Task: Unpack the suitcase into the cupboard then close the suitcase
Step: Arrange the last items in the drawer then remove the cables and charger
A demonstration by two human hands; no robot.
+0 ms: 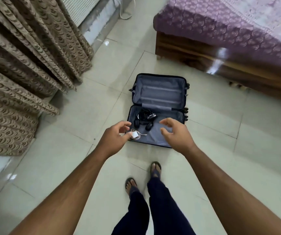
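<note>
A dark suitcase [160, 89] lies open flat on the tiled floor, grey lining showing. Its far half holds nothing. In the near half lie black headphones with tangled black cables [144, 120] and a white charger with a coiled white cable [136, 134] at the near left corner. My left hand [115, 135] hovers above the charger, fingers loosely curled, holding nothing. My right hand [174, 133] hangs over the near right part of the lining, fingers spread and relaxed. The cupboard is out of view.
A wooden bed [238, 65] with a purple cover stands at the right, close to the suitcase. Patterned brown curtains [26, 65] hang at the left. My feet in sandals [143, 177] stand on the pale tiles just short of the suitcase.
</note>
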